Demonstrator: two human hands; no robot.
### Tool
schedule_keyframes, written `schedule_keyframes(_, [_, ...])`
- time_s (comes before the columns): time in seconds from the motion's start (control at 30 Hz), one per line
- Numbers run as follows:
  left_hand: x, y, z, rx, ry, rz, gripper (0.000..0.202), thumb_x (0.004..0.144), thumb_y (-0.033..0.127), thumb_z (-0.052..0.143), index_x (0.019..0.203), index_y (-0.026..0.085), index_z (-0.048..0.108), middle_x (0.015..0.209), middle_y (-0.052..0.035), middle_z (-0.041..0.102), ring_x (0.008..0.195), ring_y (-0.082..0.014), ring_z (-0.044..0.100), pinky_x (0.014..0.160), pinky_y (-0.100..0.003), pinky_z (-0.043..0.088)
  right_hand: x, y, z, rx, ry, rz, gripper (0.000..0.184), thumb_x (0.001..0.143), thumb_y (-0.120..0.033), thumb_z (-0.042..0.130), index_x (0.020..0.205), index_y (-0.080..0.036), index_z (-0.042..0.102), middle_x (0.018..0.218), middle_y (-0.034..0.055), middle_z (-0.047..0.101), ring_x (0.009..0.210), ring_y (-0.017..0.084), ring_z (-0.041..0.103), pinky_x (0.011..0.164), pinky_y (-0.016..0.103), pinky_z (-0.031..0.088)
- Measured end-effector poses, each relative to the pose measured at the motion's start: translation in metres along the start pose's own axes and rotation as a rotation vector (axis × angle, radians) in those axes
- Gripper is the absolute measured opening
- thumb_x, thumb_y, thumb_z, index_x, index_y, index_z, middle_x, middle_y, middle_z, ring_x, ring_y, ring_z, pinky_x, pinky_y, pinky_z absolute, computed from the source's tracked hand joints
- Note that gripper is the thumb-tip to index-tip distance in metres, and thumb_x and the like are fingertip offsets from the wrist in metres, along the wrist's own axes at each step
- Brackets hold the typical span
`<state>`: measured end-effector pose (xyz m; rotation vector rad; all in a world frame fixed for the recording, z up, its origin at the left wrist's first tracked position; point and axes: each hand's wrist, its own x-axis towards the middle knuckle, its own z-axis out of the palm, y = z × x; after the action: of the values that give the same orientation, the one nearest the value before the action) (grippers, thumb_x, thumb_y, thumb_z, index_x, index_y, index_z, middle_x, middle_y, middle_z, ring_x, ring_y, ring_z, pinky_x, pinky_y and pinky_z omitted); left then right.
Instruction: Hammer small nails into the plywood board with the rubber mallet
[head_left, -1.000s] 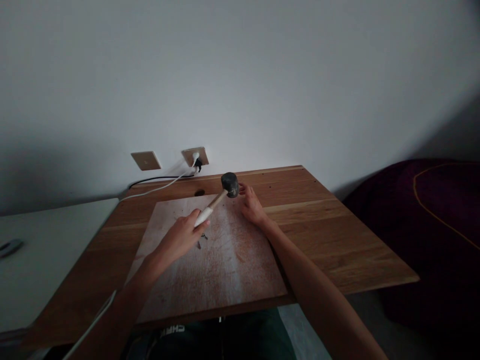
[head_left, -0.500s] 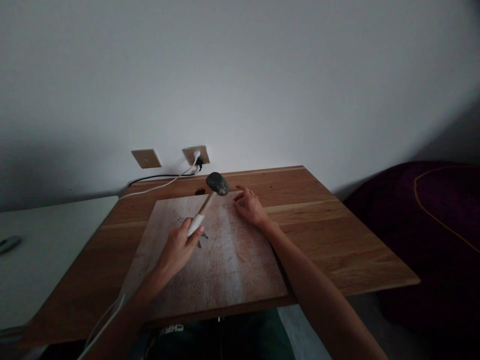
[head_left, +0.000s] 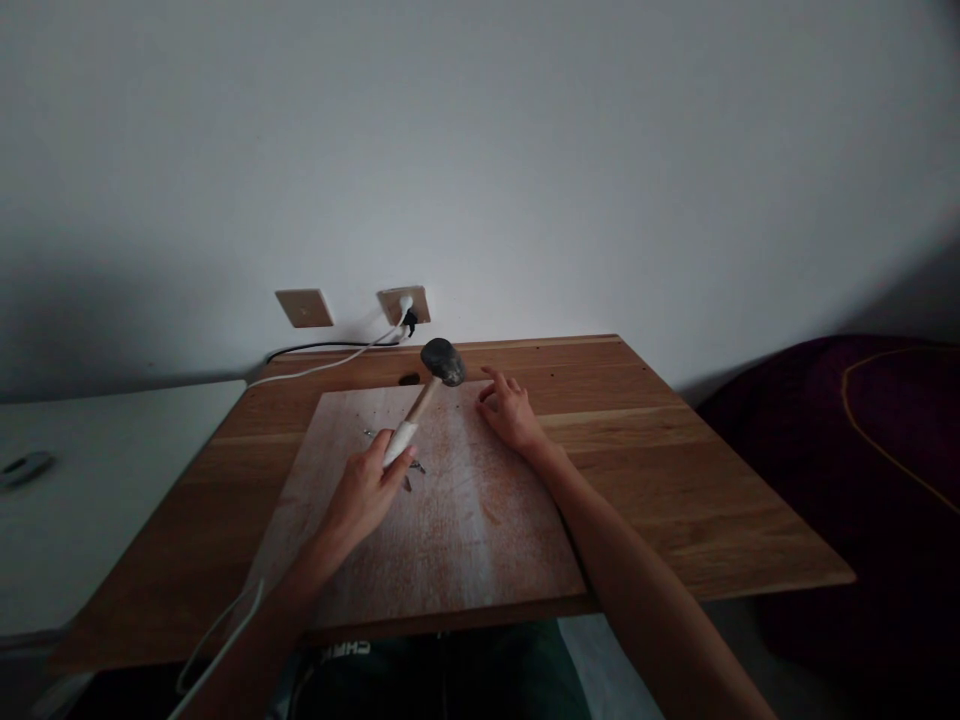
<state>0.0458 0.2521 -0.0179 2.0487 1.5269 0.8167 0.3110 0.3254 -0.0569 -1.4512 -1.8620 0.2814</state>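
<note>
A rubber mallet point(head_left: 442, 362) with a dark head and pale handle is held up over the board by my left hand point(head_left: 366, 488), whose fingers wrap round the white grip. The board point(head_left: 450, 540) is pale and worn, with reddish patches, and lies flat on the wooden table. Small metal pieces point(head_left: 417, 467), too small to name, lie on it beside my left hand and are partly hidden. My right hand point(head_left: 510, 412) is at the board's far right corner, index finger stretched out and the other fingers bent but apart. I see nothing held in it.
The wooden table point(head_left: 645, 490) stands against the wall. A wall socket point(head_left: 405, 304) has plugs and cables in it, and a white cable point(head_left: 330, 366) runs along the table's back. At left is a white surface point(head_left: 75, 540) with a computer mouse point(head_left: 27, 468); at right, a dark purple bulky form point(head_left: 810, 440).
The whole view has shifted slightly, with things now a little further right. My left hand still holds the mallet up; the fingers of my right hand have moved slightly, the index finger now raised more.
</note>
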Motion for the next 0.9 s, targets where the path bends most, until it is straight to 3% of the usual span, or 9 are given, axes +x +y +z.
schedule_keyframes(0.9, [0.0006, -0.005, 0.0057, 0.024, -0.117, -0.018, 0.029, 0.093, 0.051, 0.047, 0.088, 0.023, 0.052, 0.062, 0.001, 0.061, 0.057, -0.0181, 0.062, 0.058, -0.029, 0.039, 0.0019, -0.005, -0.0041, 0.017, -0.004, 0.059, 0.061, 0.085, -0.014, 0.066, 0.142, -0.021, 0.045, 0.101, 0.0062, 0.077, 0.12, 0.031, 0.056, 0.103, 0.05, 0.039])
